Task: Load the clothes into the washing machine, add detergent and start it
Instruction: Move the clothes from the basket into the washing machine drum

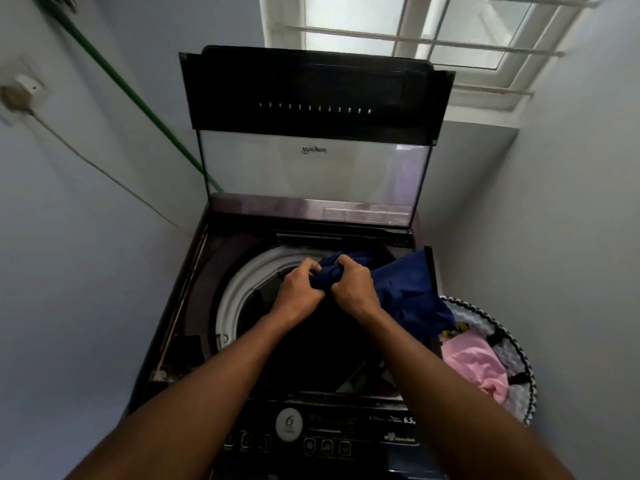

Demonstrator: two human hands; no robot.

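Loading step: a dark-blue cloth garment (405, 289) is gripped, bunched, by the left hand (298, 289) and right hand (353, 285) above the open top-loading washing machine's white-rimmed drum (239, 289); lowering and release are judged next.

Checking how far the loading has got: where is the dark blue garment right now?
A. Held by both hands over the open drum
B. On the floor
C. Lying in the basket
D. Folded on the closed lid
A: both the left hand and right hand grip the blue garment above the open drum.
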